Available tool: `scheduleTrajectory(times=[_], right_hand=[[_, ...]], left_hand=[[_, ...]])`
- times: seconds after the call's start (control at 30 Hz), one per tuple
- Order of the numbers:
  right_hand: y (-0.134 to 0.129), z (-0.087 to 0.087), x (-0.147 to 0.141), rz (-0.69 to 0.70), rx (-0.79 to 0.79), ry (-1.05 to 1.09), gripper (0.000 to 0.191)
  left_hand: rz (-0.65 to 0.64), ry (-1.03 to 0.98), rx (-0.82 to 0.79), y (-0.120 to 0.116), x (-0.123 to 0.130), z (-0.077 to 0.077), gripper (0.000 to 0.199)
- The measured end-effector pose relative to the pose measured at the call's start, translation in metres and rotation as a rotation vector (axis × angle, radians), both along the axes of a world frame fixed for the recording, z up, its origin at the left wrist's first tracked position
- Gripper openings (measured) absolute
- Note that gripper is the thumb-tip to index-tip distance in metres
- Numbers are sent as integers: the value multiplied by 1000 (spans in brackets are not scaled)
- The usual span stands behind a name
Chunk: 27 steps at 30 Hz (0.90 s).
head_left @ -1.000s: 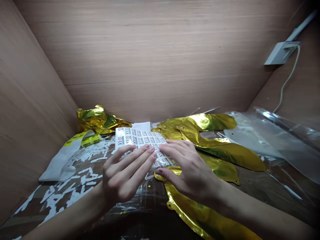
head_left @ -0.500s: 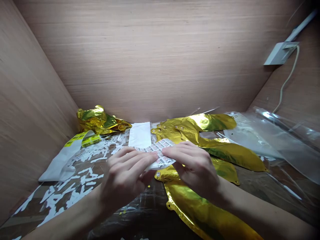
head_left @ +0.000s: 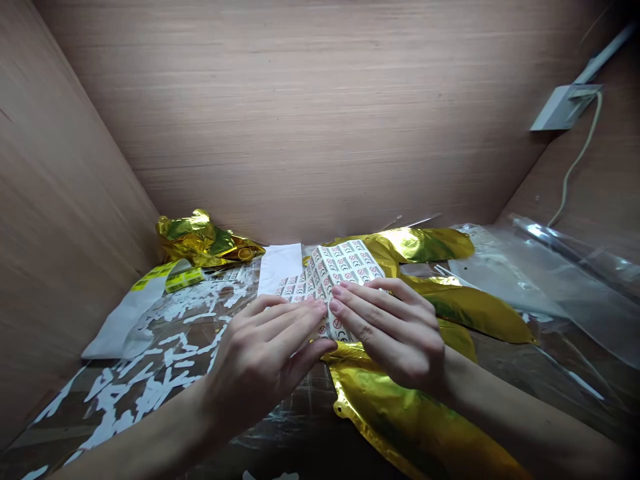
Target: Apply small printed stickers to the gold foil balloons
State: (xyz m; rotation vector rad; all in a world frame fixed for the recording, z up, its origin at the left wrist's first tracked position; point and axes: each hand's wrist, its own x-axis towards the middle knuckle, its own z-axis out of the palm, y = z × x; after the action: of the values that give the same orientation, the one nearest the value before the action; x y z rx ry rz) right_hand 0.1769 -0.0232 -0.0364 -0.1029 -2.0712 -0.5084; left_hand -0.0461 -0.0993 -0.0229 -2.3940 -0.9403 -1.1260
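Between my hands is a white sticker sheet (head_left: 345, 263) printed with rows of CE marks and red warning symbols, bent along a crease. My left hand (head_left: 270, 347) grips its near left part, fingers on top and thumb underneath. Across the right part lie the fingers of my right hand (head_left: 390, 327), close together; its thumb is hidden. Gold foil balloons (head_left: 395, 407) are spread beneath and to the right of the sheet. Directly behind the left part of the sheet lies a plain white paper (head_left: 280, 260).
A crumpled gold foil balloon (head_left: 195, 240) rests at the back left, beside a strip of yellow labels (head_left: 185, 279). White paper scraps (head_left: 145, 393) litter the left side. Clear plastic bags (head_left: 540, 273) lie right. Wooden panels (head_left: 300, 120) enclose the surface; a socket box (head_left: 565, 110) with a cable hangs right.
The sticker sheet has opened out and rises higher, showing many more printed rows. My right hand has moved slightly right and its fingers lie flatter; my left hand has shifted a little right.
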Motion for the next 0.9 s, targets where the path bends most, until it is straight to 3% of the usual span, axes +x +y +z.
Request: scheduleTrajectory(times=[0.13,0.3,0.37,0.53,0.9], right_hand=[[-3,0,-7,27,-112,19,33],[-14,9,-11,69,-531,-94,35],[-16,12,-12,44,-614,-111,29],[-9,8,-12,35,-583,-102,14],[3,22,1,19,-662,-356,30]], left_hand=[[-22,18,85,2,0,-3,24],[17,-9,84,2,-4,-6,22],[25,-5,65,1,-4,-7,22],[30,-31,-23,-2,-2,-6,18],[0,-100,-225,0,-9,8,18]])
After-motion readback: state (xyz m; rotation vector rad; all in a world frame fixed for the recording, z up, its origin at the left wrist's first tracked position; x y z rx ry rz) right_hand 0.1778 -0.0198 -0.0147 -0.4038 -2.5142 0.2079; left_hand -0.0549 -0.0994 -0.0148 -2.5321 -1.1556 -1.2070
